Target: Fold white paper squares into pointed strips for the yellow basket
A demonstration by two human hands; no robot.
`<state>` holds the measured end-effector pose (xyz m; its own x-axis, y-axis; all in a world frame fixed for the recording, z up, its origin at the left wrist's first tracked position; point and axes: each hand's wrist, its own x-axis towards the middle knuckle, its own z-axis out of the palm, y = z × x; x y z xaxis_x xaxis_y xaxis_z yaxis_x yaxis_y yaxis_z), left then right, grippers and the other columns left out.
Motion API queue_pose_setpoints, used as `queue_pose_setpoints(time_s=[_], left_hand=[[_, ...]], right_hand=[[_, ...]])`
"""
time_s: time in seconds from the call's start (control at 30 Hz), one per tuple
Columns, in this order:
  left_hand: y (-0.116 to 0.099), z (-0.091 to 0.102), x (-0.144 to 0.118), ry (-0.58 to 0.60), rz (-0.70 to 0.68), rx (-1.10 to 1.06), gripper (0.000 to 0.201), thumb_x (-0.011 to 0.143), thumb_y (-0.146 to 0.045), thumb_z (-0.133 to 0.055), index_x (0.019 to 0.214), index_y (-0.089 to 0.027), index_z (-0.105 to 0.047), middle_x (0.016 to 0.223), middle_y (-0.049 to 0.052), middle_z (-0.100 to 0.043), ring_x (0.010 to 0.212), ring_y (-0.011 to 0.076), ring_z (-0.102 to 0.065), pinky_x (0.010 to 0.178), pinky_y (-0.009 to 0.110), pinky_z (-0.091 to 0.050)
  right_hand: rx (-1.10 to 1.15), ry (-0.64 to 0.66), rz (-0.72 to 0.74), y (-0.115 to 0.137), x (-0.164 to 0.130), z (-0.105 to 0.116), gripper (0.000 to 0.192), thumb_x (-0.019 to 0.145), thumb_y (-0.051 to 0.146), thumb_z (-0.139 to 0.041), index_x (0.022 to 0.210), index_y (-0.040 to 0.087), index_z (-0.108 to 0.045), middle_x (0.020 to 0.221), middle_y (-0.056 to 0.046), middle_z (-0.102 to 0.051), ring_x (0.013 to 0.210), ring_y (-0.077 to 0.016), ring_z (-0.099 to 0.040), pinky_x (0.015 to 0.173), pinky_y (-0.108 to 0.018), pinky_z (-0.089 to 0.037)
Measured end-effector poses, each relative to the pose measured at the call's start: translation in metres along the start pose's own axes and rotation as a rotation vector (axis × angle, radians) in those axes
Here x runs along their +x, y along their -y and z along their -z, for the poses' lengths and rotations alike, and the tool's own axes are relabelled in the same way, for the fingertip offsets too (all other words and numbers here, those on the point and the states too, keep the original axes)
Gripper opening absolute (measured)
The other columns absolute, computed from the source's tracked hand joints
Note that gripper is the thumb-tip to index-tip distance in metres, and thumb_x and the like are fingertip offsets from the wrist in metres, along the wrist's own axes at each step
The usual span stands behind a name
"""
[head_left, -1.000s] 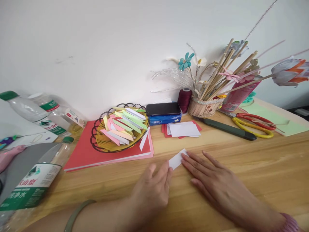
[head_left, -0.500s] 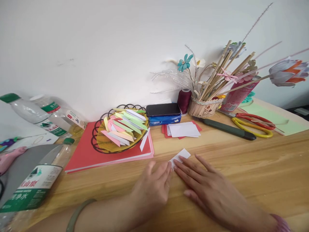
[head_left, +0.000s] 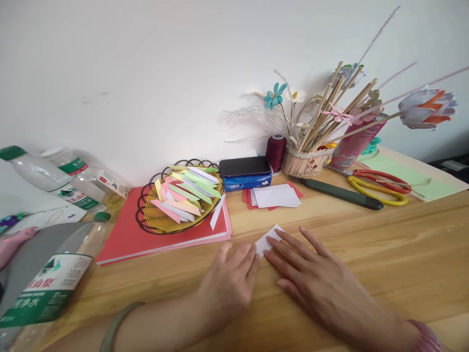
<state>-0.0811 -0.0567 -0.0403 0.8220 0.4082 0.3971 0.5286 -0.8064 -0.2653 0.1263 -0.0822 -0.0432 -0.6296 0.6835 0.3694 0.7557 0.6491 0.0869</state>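
A small white folded piece of paper [head_left: 270,239] lies slantwise on the wooden table in front of me. My left hand [head_left: 232,276] is closed, its curled fingertips gripping the paper's near left end. Spread flat, the fingers of my right hand [head_left: 311,274] press on the paper's right side, with the thumb resting apart on the table. Part of the paper is hidden beneath the fingers. Just beyond it is a stack of white paper pieces [head_left: 277,196] on red ones.
Left of the hands, a yellow basket [head_left: 152,215] of folded coloured strips sits on red paper [head_left: 120,234]. Plastic bottles [head_left: 47,288] lie far left. Behind are a phone [head_left: 244,166], a thread spool [head_left: 275,151] and a flower pot [head_left: 306,164]. A dark green cutter [head_left: 340,193] and scissors [head_left: 384,188] lie right.
My right fingers have spread and shifted slightly up along the paper, showing more of its surface. The left hand stays at the paper's end. The whole view has moved a little.
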Motion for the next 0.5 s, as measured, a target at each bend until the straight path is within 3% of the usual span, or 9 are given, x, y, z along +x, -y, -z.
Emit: queue_pose_setpoints(time_s=[0.13, 0.3, 0.5], left_hand=[[-0.001, -0.002, -0.001, 0.033, -0.003, 0.004, 0.026, 0.093, -0.016, -0.038, 0.107, -0.012, -0.060, 0.109, 0.010, -0.063, 0.103, 0.0226, -0.052, 0.085, 0.042, -0.034], [-0.001, 0.002, -0.001, 0.010, -0.013, 0.021, 0.025, 0.092, -0.013, -0.039, 0.100, -0.010, -0.063, 0.105, 0.011, -0.065, 0.102, 0.0237, -0.051, 0.085, 0.044, -0.032], [0.013, 0.011, 0.004, 0.184, -0.053, -0.096, 0.018, 0.090, -0.021, -0.048, 0.096, -0.016, -0.064, 0.103, 0.005, -0.065, 0.099, 0.0229, -0.052, 0.090, 0.046, -0.030]], right_hand=[[0.062, 0.028, -0.028, -0.004, 0.005, 0.002, 0.034, 0.091, 0.032, -0.039, 0.117, 0.021, -0.058, 0.118, -0.007, -0.061, 0.115, -0.0232, -0.051, 0.100, -0.045, -0.035], [0.045, 0.051, -0.014, -0.020, 0.002, 0.006, 0.034, 0.092, 0.031, -0.037, 0.116, 0.021, -0.059, 0.120, -0.007, -0.060, 0.116, -0.0225, -0.050, 0.100, -0.045, -0.036], [0.012, 0.015, -0.067, -0.027, -0.003, 0.007, 0.032, 0.092, 0.032, -0.038, 0.111, 0.022, -0.062, 0.124, -0.007, -0.057, 0.119, -0.0223, -0.047, 0.103, -0.048, -0.029]])
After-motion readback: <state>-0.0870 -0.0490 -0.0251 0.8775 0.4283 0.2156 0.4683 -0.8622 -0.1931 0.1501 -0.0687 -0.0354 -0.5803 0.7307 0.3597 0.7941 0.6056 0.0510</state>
